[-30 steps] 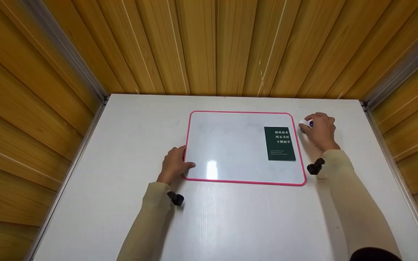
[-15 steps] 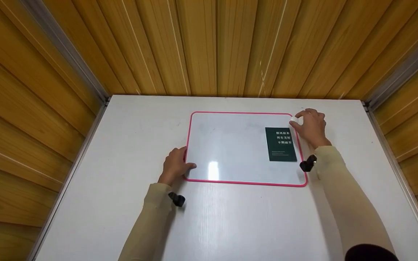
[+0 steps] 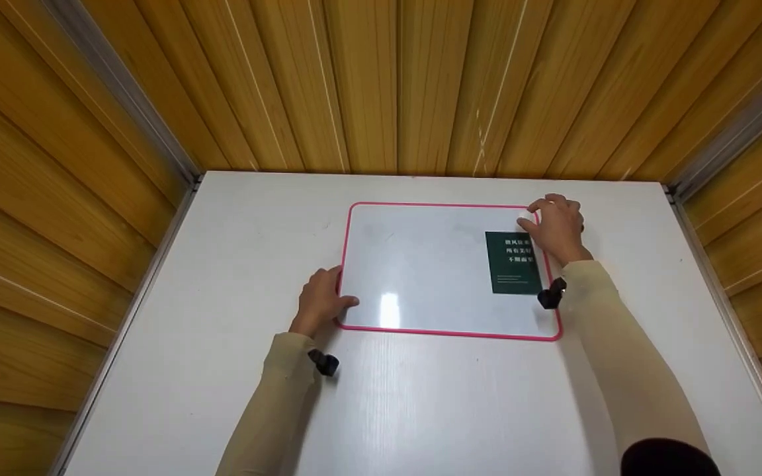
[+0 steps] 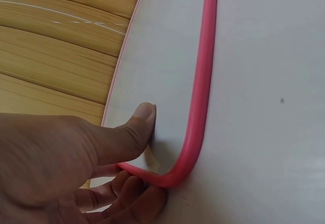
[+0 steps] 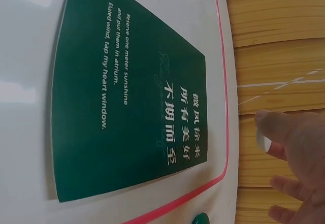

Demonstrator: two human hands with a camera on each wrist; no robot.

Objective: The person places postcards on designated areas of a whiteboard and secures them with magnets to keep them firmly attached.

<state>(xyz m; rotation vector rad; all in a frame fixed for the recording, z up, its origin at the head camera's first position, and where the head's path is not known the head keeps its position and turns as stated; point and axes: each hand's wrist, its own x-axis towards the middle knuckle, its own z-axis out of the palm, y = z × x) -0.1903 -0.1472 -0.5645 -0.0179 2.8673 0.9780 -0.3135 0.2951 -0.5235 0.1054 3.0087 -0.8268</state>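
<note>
A whiteboard (image 3: 421, 271) with a pink frame lies on the white table. My left hand (image 3: 319, 301) grips its lower left edge, thumb on top; in the left wrist view the other fingers curl at the pink rim (image 4: 195, 102). A dark green card (image 3: 510, 277) with white lettering lies on the board's right part. Over the upper right corner, my right hand (image 3: 556, 227) pinches a small white round magnet (image 5: 263, 140) between thumb and finger. In the right wrist view the magnet is partly hidden by the thumb and stands apart from the card.
Near the board's corner, a green round piece (image 5: 201, 218) shows at the bottom of the right wrist view. Wood-patterned walls (image 3: 368, 86) enclose the table's back and sides. A wrist camera (image 3: 551, 293) overlaps the card's lower right corner in the head view.
My right hand has moved left from the table beside the board to above its upper right corner, carrying the white magnet. The left hand keeps its grip on the board.
</note>
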